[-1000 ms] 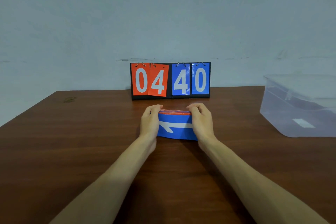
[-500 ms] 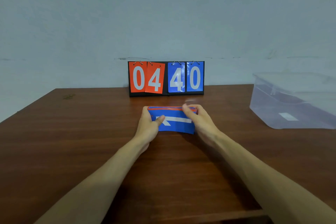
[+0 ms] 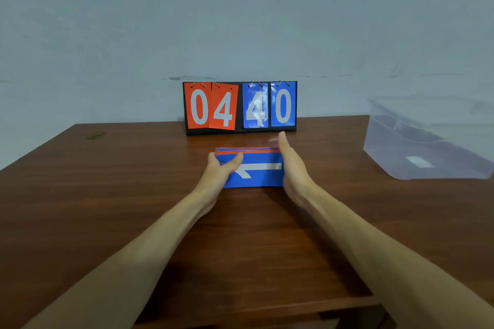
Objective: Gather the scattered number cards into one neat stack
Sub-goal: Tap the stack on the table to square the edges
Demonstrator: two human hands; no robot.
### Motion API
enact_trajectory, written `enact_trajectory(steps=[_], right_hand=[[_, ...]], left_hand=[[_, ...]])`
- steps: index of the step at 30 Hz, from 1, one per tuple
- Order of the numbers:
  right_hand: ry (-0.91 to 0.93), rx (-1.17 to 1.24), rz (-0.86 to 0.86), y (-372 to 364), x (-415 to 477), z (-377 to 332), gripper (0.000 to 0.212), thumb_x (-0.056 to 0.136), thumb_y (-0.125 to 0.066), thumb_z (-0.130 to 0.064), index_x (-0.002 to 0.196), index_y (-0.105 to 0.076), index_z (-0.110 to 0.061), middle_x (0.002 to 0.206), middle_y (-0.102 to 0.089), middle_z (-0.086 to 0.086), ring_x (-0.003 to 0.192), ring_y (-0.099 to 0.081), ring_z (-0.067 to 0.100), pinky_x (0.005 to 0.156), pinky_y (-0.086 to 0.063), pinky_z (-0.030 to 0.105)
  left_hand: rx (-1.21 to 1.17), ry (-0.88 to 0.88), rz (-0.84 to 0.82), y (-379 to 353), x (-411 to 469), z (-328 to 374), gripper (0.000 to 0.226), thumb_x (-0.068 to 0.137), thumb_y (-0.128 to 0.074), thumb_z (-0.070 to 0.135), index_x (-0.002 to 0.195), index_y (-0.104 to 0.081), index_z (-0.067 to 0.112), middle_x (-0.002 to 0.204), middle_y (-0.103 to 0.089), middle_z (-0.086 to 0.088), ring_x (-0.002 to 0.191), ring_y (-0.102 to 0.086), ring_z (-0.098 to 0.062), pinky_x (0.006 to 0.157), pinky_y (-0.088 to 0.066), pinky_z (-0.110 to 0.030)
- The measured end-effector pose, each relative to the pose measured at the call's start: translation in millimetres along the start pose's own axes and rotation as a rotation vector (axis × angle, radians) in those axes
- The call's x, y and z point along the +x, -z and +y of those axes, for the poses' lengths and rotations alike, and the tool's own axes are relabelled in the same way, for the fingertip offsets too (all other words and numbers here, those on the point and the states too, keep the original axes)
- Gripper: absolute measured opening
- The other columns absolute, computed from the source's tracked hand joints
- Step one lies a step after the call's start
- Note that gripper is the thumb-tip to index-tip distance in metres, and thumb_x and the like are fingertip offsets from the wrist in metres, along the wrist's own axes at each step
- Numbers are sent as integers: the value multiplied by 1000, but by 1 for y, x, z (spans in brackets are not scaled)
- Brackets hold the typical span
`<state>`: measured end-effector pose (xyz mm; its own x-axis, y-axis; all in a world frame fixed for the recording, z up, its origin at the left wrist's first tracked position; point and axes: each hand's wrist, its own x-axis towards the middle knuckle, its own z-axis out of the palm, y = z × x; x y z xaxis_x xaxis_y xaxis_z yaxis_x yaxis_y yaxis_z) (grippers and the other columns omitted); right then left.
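Since the stack of number cards [image 3: 256, 177] lies on the desk [image 3: 120, 195] held only at its two short ends, the main risk, as I judge it, is a skew. The left hand [image 3: 220, 172] grips the left end, thumb laid over the top blue card and fingers curled round the edge. The right hand [image 3: 292, 168] stands flat against the right end, its fingers [image 3: 283, 145] straight and together, holding nothing. If that palm pushes harder than the left hand resists, the glossy cards could slide over one another, fan out leftward, or buckle up in the middle. The orange and blue edges along the far side look slightly uneven, though blur makes this hard to confirm. A sharp tap could also drive the pile into the scoreboard [image 3: 240, 107], which stands near behind it showing 04 and 40. A clear plastic box [image 3: 427, 141] sits well apart to the right. Nothing lies between the hands and the stack.
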<state>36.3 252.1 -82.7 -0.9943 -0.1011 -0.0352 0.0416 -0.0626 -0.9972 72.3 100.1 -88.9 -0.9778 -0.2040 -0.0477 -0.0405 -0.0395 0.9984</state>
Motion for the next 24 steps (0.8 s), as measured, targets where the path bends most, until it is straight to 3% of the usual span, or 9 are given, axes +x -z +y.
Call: enact_trajectory(steps=[3, 7, 11, 12, 14, 16, 19, 21, 24], right_hand=[[32, -87, 168, -7, 4, 1, 41, 98, -34, -48, 111, -54, -14, 98, -64, 2, 86, -59, 7, 65, -42, 22], [79, -136, 190, -4, 7, 3, 30, 101, -31, -36, 104, -50, -13, 87, -55, -2, 78, -53, 5, 59, -36, 20], [25, -105, 132, -4, 3, -2, 37, 100, -32, -46, 110, -50, -15, 92, -62, 0, 86, -60, 8, 66, -42, 22], [3, -104, 100, -3, 0, -3, 41, 98, -31, -51, 112, -49, -17, 94, -63, 0, 87, -61, 9, 66, -43, 22], [-30, -98, 0, 3, -3, -3, 45, 94, -36, -57, 118, -43, -20, 100, -63, 0, 90, -61, 10, 73, -47, 25], [-38, -116, -105, 12, -5, 1, 43, 92, -52, -47, 123, -39, -19, 113, -62, 4, 100, -63, 15, 89, -52, 35], [-7, -338, -171, 26, -2, 6, 41, 92, -58, -13, 126, -35, -16, 126, -55, 6, 114, -56, 18, 99, -48, 39], [29, -498, -155, 31, 9, 8, 40, 92, -55, -7, 127, -37, -14, 126, -53, 3, 118, -52, 18, 99, -46, 37], [81, -505, -114, 32, 41, 8, 41, 89, -58, -7, 127, -45, -16, 126, -58, 0, 118, -54, 18, 99, -46, 38]], left_hand=[[9, 78, 141, -8, 11, 1, 49, 93, -41, 60, 124, -42, 22, 99, -68, -2, 89, -69, -15, 81, -55, -32], [83, 71, 219, -13, 11, 3, 38, 98, -32, 54, 118, -44, 25, 92, -61, 2, 83, -63, -9, 70, -50, -24], [113, 83, 93, -3, 6, 5, 54, 96, -35, 57, 138, -35, 23, 109, -61, 0, 101, -62, -14, 91, -50, -32], [130, 80, 27, 0, 3, 6, 57, 94, -42, 56, 139, -31, 22, 111, -62, 0, 102, -63, -15, 92, -50, -33], [201, 57, -75, 7, -1, 5, 50, 92, -61, 36, 129, -32, 22, 112, -61, -1, 93, -63, -10, 80, -51, -26], [328, 26, -79, 11, 0, 4, 45, 92, -62, 15, 123, -31, 23, 119, -56, -3, 93, -59, -8, 78, -48, -25], [446, -31, -33, 9, 4, 2, 42, 96, -55, 14, 129, -31, 20, 121, -51, -2, 104, -54, -13, 83, -48, -30], [426, -62, -13, 6, 13, -2, 34, 97, -53, 12, 124, -33, 19, 120, -51, -2, 108, -54, -15, 84, -46, -30], [323, -73, 22, 0, 42, -6, 30, 96, -53, 7, 116, -35, 19, 120, -52, -1, 109, -54, -16, 89, -46, -31]])
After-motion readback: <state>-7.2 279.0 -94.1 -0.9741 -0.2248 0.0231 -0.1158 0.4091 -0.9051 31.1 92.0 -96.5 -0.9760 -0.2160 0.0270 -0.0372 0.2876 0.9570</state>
